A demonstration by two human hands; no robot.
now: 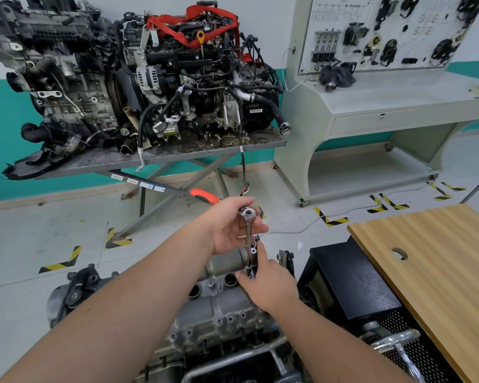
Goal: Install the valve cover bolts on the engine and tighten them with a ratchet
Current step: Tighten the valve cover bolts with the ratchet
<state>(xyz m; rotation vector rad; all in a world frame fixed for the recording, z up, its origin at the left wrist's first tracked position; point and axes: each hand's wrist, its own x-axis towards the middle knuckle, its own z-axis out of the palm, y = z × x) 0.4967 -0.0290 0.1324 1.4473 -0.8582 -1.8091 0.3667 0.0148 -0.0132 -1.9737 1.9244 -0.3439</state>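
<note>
From the head camera, the left hand [231, 227] grips the head of a ratchet [246, 212], whose red and black handle [205, 195] sticks out to the upper left past the fingers. A slim chrome extension [249, 246] drops straight down from the ratchet head to the far end of the valve cover [224, 308] on the engine [205, 327] below. The right hand [268, 288] pinches the lower end of the extension where it meets the cover, forefinger pointing up along the shaft. Whether a bolt sits under the socket cannot be told. Several bolts [218, 322] already sit in holes along the cover's near edge. To the right stands a black cabinet [354, 283] and a wooden worktop [432, 272]. Farther off, two engines rest on a metal worktop [194, 152], beside a grey training board [376, 34].
</note>
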